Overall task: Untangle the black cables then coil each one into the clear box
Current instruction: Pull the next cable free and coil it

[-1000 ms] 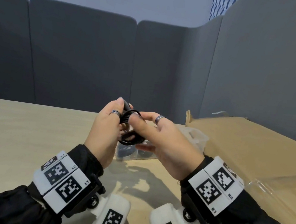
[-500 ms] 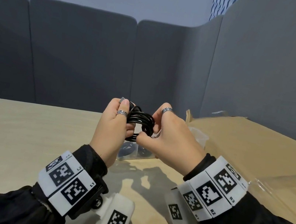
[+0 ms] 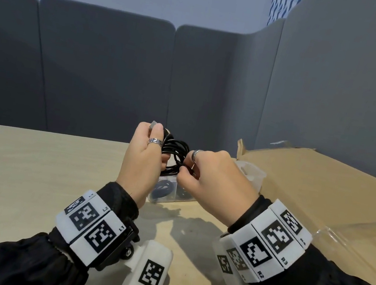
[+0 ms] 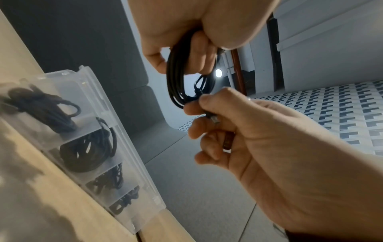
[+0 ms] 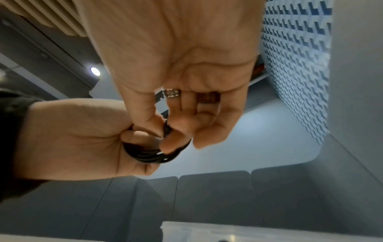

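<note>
Step in hand: winding the last of a black cable [image 3: 175,155] into a coil, held up in the air between both hands; this is my reading of the pose.
Left hand [image 3: 141,159]: fingers curled round one side of the coil, gripping the stacked loops; a grey plug end [image 3: 152,125] sticks up past the fingertip.
Right hand [image 3: 213,180]: thumb and forefinger pinch the free end of the cable at the coil's lower right edge; the other fingers are loosely curled behind. In the left wrist view a small connector [image 4: 214,119] shows just under that pinch.
Coil: its loops stand roughly upright, on edge, between the two hands, well above the bench [image 3: 28,178].
Clear box [image 4: 116,131]: sits on the bench directly below and just beyond the hands, lid open; several of its compartments already hold coiled black cables. Whether one compartment is free I cannot tell.
Key relation: the box lies down and forward from the coil, and the left hand carries the bundle, so it is the one placed to lower it.
Next need, as a judgement: tuck the pinched end in so the loops do not spring apart, then turn the coil flat to fit a compartment.
Other: a flattened cardboard sheet [image 3: 311,181] lies to the right.
</note>
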Tool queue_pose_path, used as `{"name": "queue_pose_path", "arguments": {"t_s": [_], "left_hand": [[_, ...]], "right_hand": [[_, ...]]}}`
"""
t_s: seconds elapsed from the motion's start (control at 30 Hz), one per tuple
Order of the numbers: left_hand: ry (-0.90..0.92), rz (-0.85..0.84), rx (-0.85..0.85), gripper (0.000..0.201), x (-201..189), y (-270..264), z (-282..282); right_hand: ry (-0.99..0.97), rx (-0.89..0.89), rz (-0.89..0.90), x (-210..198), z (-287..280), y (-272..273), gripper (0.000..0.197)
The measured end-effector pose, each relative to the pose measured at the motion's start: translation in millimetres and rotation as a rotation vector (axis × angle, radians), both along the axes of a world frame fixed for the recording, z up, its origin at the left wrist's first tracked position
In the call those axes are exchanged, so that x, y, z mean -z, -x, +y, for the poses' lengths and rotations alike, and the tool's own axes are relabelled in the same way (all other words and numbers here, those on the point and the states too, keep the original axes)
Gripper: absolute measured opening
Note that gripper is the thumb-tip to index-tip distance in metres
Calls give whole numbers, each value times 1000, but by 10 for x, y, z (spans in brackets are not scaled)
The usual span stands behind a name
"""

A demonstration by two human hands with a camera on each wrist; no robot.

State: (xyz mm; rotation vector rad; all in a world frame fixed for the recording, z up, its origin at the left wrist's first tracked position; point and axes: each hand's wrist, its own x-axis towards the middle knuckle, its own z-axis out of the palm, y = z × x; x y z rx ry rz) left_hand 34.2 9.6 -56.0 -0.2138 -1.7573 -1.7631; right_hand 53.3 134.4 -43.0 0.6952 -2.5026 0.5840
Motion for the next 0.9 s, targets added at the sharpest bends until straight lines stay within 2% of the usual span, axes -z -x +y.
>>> {"name": "queue_pose_path", "arguments": {"t_s": [0.07,0.13,0.23,0.33,0.47,0.57,0.67,0.77,0.9], "left_hand": [[10,32,-71,29,-29,37,-62],[-17,31,-154,32,-54,80,-161],[-84,-2,-178,36,-70,93,-246],[-92,4,-155,34,-71,80,-224],[-162,44,47,29,-100,30,-189],[-209,61,270,22,-128,-55,-175],[-131,78,458,24,-105,-81,-174],[-89,31,566,42,-66,-79,-170],[-55,5,591,34,-57,-75,-151]], "right_hand": [[119,-146,-137,-13,20,6,20],[265,-340,-354,-45,27,-22,19],[409,-583,-652,-73,40,-84,14],[409,-660,-734,-84,66,-102,12],[365,-594,-759,-54,74,-73,27],[428,-549,-753,-83,93,-71,31],[476,-436,-630,-140,143,-37,33],[497,-339,-545,-149,153,-18,29],[425,-300,-377,-94,150,-3,34]]}}
